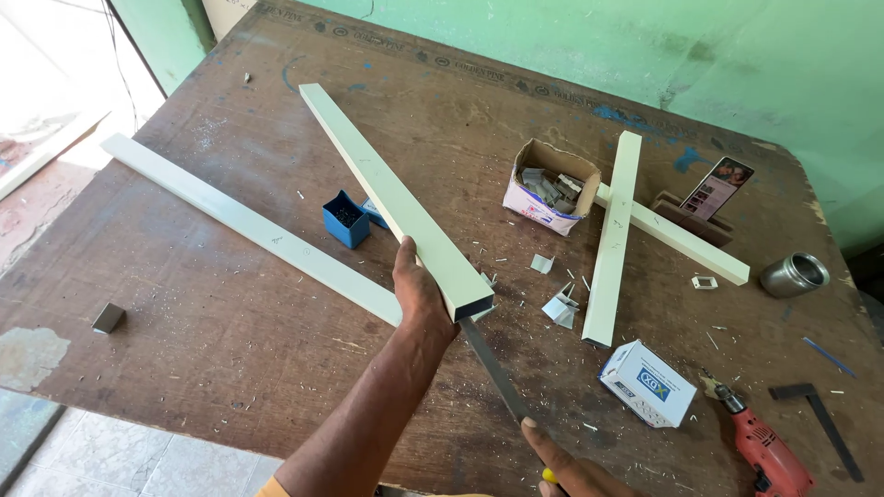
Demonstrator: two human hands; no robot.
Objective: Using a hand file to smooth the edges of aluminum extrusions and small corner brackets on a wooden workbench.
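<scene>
Brown worktable (pixel 184 304) across most of the frame. At centre, long cream rectangular tube (pixel 396 198), hollow, stiff, probably light, smooth-sided; best gripped round its near end. Left hand (pixel 419 294) wrapped there, lifting it. Lower centre, right hand (pixel 575 474) closed on flat file (pixel 493 368), tip at tube's open end.
</scene>
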